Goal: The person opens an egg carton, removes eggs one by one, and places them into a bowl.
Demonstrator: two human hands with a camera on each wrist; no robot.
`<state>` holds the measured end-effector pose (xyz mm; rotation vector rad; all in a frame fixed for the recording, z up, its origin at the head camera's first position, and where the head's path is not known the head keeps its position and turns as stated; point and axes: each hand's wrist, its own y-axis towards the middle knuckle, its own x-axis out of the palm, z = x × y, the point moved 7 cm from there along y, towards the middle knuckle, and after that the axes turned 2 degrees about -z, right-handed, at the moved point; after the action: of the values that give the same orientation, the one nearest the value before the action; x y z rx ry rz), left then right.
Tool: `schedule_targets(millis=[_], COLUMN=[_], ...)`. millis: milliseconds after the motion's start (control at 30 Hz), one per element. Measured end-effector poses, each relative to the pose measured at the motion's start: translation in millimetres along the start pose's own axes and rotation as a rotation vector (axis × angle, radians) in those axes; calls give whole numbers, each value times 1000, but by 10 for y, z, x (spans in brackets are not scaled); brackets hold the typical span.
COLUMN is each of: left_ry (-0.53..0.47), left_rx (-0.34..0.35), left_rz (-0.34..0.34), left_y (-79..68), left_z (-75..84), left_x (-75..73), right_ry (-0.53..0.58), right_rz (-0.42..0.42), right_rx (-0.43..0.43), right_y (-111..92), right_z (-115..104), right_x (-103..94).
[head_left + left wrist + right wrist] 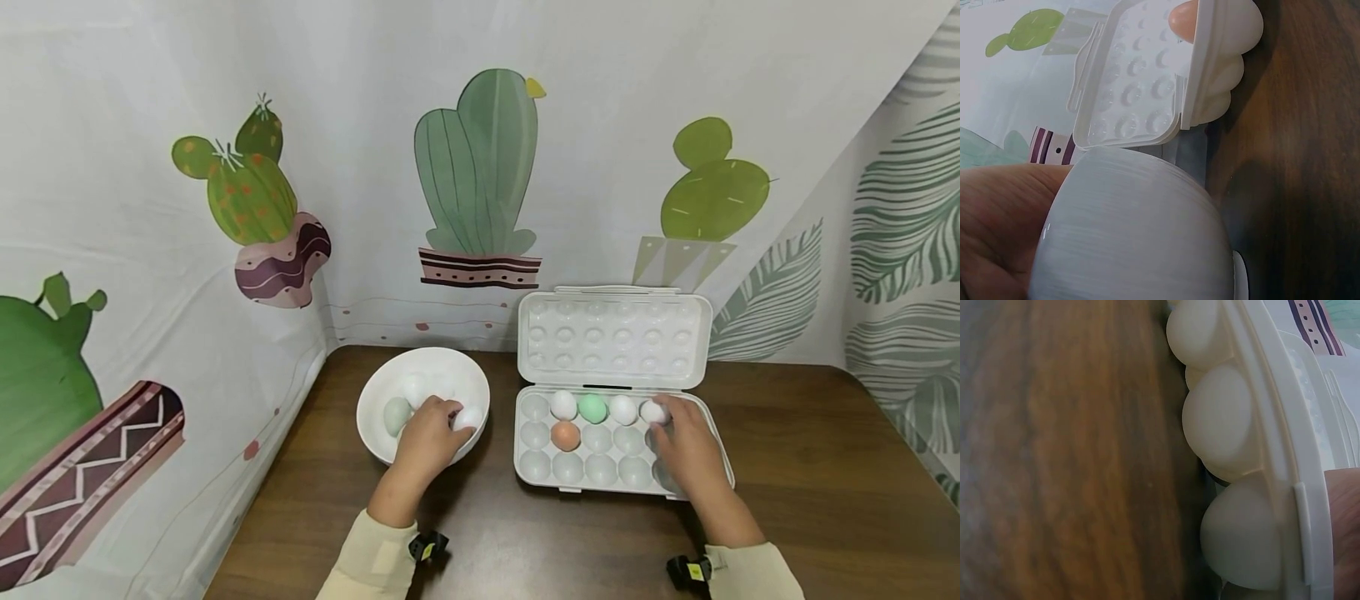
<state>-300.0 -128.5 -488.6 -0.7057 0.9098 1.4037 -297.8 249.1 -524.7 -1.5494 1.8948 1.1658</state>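
Note:
My left hand [426, 442] reaches over the front rim of a white bowl [367, 400]. Its thumb and index finger pinch a white egg [468, 417] at the bowl's right side. A pale green egg [397, 414] and another white egg [415, 388] lie in the bowl. With its fingertips, my right hand [690, 442] holds a white egg [652, 412] at the back row of an open egg carton [622, 490]. That row also holds a white egg [563, 406], a green egg [592, 408] and a second white egg [623, 410]. An orange egg [566, 435] sits in the middle row.
The carton's raised lid [615, 333] leans back toward a cactus-print cloth [600, 167]. Both containers stand on a dark wooden table [525, 550]. In the right wrist view the carton's rounded cups [1219, 419] bulge below its rim.

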Motion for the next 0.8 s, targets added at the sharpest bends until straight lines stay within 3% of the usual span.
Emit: schedule_targets(millis=[433,800], left_ry=[11,-20], left_rx=[11,-9], left_rz=[25,11], left_y=[9,4], left_z=[-12,-15], left_x=[-2,-25], right_ry=[8,13], right_rz=[3,-22], right_rx=[-16,29], right_y=[0,-3], right_z=[1,-9], right_x=[-10,-46])
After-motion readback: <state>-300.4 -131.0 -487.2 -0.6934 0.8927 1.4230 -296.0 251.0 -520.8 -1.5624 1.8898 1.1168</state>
